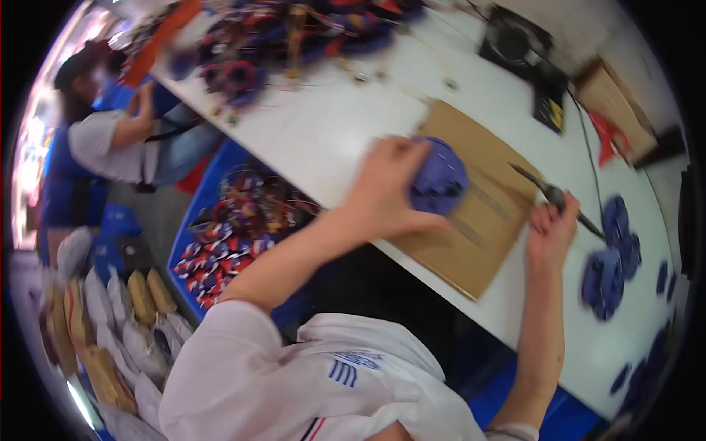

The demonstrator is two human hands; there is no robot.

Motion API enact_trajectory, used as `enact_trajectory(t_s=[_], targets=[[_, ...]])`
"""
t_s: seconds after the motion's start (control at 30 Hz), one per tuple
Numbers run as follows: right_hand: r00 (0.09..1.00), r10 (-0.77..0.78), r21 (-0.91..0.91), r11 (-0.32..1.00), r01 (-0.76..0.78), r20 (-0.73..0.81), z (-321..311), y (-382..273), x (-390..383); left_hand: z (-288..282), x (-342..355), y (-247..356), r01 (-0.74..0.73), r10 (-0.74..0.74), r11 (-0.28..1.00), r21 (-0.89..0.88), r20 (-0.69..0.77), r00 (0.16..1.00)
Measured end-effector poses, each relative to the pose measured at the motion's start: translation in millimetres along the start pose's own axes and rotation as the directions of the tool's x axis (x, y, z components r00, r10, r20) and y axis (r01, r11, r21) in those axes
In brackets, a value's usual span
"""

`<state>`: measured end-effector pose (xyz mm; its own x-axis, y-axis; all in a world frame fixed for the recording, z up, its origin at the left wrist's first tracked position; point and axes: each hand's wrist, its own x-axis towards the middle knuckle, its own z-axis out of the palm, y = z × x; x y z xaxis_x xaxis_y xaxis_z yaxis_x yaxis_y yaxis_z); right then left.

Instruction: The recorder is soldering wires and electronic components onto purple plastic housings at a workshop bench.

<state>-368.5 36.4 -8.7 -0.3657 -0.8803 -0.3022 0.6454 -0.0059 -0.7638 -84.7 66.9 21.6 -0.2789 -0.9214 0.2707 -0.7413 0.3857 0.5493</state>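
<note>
Blue-purple round part (445, 176): located over the upper-left portion of the cardboard sheet, beside the left hand. Worktable (338, 110): white surface, running diagonally across the view and supporting the cardboard sheet. Blue bin (224, 158): positioned beside the table's left edge; contains many small red, white and blue pieces with wires. Heap of wired components (250, 44): red and dark blue, lying at the far end of the table. Cardboard sheet (471, 264): brown, flat, bearing two grey strips. Left hand (382, 187): blurred, curved around the left side of the round part, fingers at its upper edge, thumb at its lower edge; whether the grip is firm cannot be told. Right hand (553, 226): closed around a pointed tool (553, 195) with a dark handle, tip directed up and left, above the cardboard's right edge.
</note>
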Motion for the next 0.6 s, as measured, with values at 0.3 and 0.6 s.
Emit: enact_trajectory(t_s=[0.3,0.6], targets=[[0.998,-0.008,-0.025,1.0,0.01,0.061,5,-4,-17,-1,-20,-20,-0.012,0.016,0.989,0.146,-0.029,0.999],[0.998,0.014,0.041,0.999,-0.016,0.054,-2,-6,-11,-37,-9,13,-0.233,0.197,0.967,0.103,0.282,0.939]])
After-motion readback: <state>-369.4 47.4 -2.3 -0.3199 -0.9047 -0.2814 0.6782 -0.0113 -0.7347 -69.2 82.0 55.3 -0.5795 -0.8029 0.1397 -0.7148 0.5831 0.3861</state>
